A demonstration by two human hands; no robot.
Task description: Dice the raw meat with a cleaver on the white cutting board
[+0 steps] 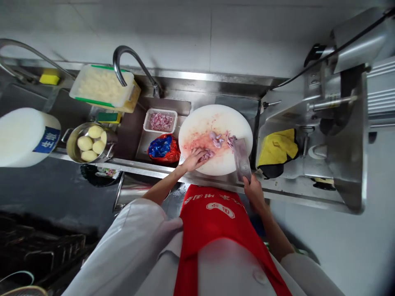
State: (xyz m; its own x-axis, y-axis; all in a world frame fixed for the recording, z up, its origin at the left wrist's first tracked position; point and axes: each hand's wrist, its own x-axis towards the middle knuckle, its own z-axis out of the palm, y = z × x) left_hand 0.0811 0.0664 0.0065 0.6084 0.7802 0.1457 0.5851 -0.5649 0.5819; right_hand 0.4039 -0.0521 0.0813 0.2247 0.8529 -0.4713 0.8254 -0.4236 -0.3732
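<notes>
A round white cutting board (228, 164), stained pink, lies in front of me. My left hand (193, 159) rests on its left front part, with the fingers curled against a piece of raw meat (207, 155). My right hand (254, 190) grips the handle of a cleaver (242, 158) at the right of the board. The broad blade lies over the board's right edge, its far end touching or close to some scraps of raw meat (230, 139). Another pale, whole-looking piece of raw meat (216, 139) lies mid-board.
Left of the board are a white basket (145, 122) of chopped meat and a red and blue plastic bag (163, 148). Farther left stand a pot (72, 148) of peeled potatoes, a lidded tub (135, 96) and a faucet (135, 55). A yellow cloth (277, 146) lies at right in a metal-sided area.
</notes>
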